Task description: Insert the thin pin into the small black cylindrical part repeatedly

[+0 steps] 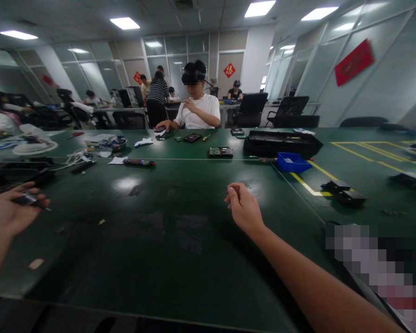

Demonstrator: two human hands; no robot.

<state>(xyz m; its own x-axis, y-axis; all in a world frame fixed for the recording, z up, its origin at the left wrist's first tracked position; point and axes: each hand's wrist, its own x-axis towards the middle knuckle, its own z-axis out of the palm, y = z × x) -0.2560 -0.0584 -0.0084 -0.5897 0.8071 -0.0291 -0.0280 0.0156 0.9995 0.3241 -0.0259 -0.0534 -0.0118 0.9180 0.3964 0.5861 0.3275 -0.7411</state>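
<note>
At the far left, my left hand (15,210) is palm up with its fingers around a dark, slim tool (27,199) whose thin tip points right. My right hand (242,206) is above the green table (142,263), right of the middle, its fingers pinched together. A thin pin-like thing sticks out left of those fingertips, too small to name. Beyond my right hand lies a hard drive with a green circuit board (221,151). A dark cylindrical tool with a red end (138,162) lies to the left of it.
A blue bin (293,162) stands before a long black tray (282,143). Black parts (345,192) lie at the right, near a pixelated object. Cables (72,158) and black trays are at the left. Across the table sits a person in a white shirt (203,113).
</note>
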